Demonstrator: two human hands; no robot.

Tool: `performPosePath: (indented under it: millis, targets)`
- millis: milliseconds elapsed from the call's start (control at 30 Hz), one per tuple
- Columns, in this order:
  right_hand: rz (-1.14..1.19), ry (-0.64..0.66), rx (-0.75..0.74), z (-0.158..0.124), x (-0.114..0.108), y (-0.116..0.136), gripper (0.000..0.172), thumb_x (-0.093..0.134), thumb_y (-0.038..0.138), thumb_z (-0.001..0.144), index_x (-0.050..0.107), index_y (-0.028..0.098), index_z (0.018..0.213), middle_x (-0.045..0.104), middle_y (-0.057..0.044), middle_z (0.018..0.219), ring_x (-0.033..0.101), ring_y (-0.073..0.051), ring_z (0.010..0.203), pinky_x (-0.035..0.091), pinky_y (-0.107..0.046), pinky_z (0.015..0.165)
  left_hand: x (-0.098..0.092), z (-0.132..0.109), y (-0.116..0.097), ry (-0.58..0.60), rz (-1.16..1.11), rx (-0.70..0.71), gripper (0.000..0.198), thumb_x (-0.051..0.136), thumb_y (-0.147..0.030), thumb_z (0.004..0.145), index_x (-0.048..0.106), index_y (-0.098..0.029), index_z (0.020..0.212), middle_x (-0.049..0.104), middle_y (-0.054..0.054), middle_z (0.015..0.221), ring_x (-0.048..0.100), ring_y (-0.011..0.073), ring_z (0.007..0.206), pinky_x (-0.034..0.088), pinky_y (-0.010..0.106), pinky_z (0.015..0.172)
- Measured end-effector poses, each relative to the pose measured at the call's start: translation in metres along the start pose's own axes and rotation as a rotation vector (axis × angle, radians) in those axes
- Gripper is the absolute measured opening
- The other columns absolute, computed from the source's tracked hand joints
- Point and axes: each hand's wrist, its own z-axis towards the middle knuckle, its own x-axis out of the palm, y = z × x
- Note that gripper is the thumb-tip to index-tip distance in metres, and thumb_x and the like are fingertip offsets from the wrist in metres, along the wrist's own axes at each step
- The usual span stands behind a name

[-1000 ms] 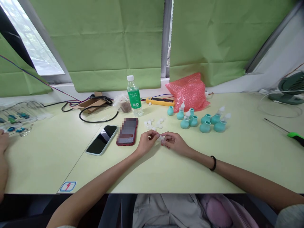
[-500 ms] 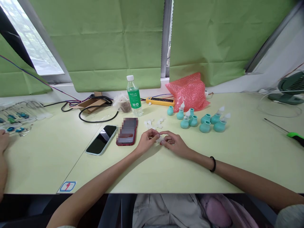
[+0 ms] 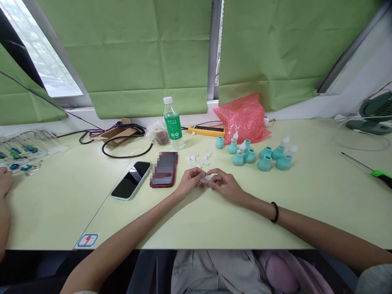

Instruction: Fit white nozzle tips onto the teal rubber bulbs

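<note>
My left hand (image 3: 192, 179) and my right hand (image 3: 223, 182) meet over the table, fingers curled around a small translucent white piece (image 3: 206, 179). Both hands pinch it, and its shape is partly hidden by the fingertips. Just beyond them lie several loose small white pieces (image 3: 193, 159). To the right of these stand several teal rubber bulbs (image 3: 264, 163) with open necks. Some of the bulbs carry a clear white nozzle (image 3: 235, 136) in the neck, tilted on a few.
Left of my hands lie a red-cased phone (image 3: 174, 173) and a pale-cased phone (image 3: 130, 181). Behind stand a water bottle (image 3: 173, 126), a yellow power strip (image 3: 206, 130) and a pink bubble-wrap bag (image 3: 245, 118). A screwdriver (image 3: 379, 175) lies far right. Another person's hand (image 3: 4, 181) rests at the left edge.
My fingers have shifted slightly around the small white piece, the left fingertips curling a little differently. Everything else on the table stays where it was.
</note>
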Motion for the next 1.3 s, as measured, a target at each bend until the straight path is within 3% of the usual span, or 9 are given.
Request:
performPosePath:
  millis: [367,700,1067,1300]
  targets:
    - [-0.012,-0.013,-0.043,0.0,0.0,0.0005,0.02,0.041,0.029,0.077,0.045,0.02,0.095,0.057,0.0,0.065,0.051,-0.01,0.058,0.044,-0.023,0.058,0.0,-0.0014,-0.004,0.077,-0.097,-0.061,0.017,0.054,-0.028,0.068,0.05,-0.012,0.072,0.055,0.003,0.062,0.053,0.0111,0.052,0.044,0.027,0.051]
    - [-0.039,-0.033,-0.076,-0.0006,0.0018,-0.0039,0.016,0.044,0.027,0.076,0.041,0.019,0.09,0.059,-0.003,0.077,0.054,-0.012,0.064,0.046,-0.026,0.059,-0.0007,-0.0022,-0.0066,0.053,-0.167,-0.07,0.019,0.061,-0.022,0.062,0.047,-0.013,0.071,0.054,0.002,0.067,0.054,0.0111,0.057,0.045,0.026,0.053]
    - [-0.064,-0.032,-0.179,-0.0032,0.0035,-0.006,0.014,0.045,0.024,0.076,0.043,0.019,0.089,0.057,-0.001,0.069,0.052,-0.01,0.057,0.045,-0.025,0.053,-0.0053,-0.0012,-0.0074,0.297,-0.209,-0.167,0.02,0.054,-0.03,0.07,0.049,-0.011,0.076,0.054,0.005,0.066,0.052,0.0116,0.054,0.042,0.025,0.049]
    - [-0.005,-0.036,-0.177,-0.0023,0.004,-0.0028,0.016,0.046,0.023,0.076,0.04,0.02,0.09,0.058,-0.002,0.073,0.055,-0.012,0.063,0.046,-0.026,0.056,-0.0037,-0.0033,-0.0049,0.278,-0.276,-0.091,0.016,0.054,-0.025,0.07,0.045,-0.013,0.067,0.055,0.004,0.066,0.051,0.0104,0.053,0.041,0.025,0.05]
